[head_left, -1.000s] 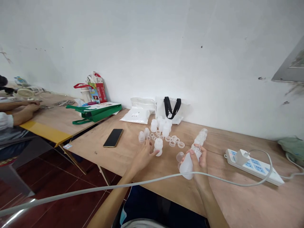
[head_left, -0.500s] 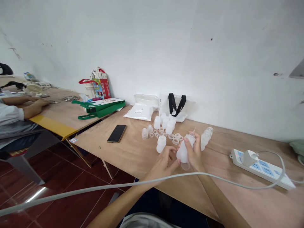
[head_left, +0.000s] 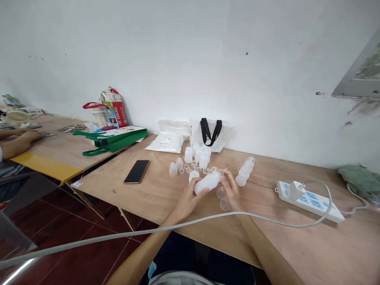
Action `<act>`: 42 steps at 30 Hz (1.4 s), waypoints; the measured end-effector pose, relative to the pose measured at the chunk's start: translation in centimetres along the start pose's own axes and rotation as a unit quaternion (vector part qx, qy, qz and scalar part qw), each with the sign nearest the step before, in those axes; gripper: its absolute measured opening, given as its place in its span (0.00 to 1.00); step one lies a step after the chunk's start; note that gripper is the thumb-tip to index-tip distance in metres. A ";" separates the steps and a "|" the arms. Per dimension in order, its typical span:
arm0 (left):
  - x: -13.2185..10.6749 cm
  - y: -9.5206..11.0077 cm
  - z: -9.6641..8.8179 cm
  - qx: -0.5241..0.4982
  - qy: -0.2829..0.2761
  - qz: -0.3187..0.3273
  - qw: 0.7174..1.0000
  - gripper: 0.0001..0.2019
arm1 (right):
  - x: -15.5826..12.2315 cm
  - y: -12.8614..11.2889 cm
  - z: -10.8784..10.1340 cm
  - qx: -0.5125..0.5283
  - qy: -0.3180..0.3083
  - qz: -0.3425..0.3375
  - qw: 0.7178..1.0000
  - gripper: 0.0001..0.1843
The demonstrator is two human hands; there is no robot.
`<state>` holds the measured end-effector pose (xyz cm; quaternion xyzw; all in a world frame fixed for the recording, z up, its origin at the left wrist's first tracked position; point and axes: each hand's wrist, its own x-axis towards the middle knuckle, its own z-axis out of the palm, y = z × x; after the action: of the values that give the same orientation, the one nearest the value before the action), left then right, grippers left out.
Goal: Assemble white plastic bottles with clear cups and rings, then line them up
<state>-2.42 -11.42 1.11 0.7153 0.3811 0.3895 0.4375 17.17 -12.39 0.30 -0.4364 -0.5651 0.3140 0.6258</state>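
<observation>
A translucent white baby bottle [head_left: 207,183] lies tilted between my hands, its clear teat end up and to the right. My left hand [head_left: 187,200] is wrapped around the lower body. The fingers of my right hand [head_left: 230,190] are closed on the teat end. Clear domed pieces [head_left: 225,204] rest on the table just under my right hand. Behind my left hand stands another white bottle [head_left: 194,174], partly hidden. Clear rings [head_left: 206,171], white bottles [head_left: 204,158] and clear domed caps [head_left: 173,169] are grouped farther back. Bottles with clear tops [head_left: 245,172] stand to the right.
A grey cable [head_left: 142,232] crosses in front of my forearms to a white power strip [head_left: 308,201]. A phone [head_left: 136,171] lies left; a white plastic packet [head_left: 166,142] and black-handled bag [head_left: 211,132] are by the wall. Another person's hands [head_left: 25,138] rest on the neighbouring table.
My left hand has gone from beside the bottle to gripping its body. The bottle has tipped toward horizontal, and my right hand has shifted from its body to the teat end. The view has turned right.
</observation>
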 end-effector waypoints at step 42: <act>2.3 -4.3 -2.9 0.101 0.053 -0.001 0.994 0.28 | 2.3 0.4 -4.8 0.010 0.043 0.087 0.995 0.28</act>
<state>-4.96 -7.06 -1.47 0.7336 0.4418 0.3861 0.3430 22.29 -11.07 0.99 -0.4902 -0.4947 0.3539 0.6243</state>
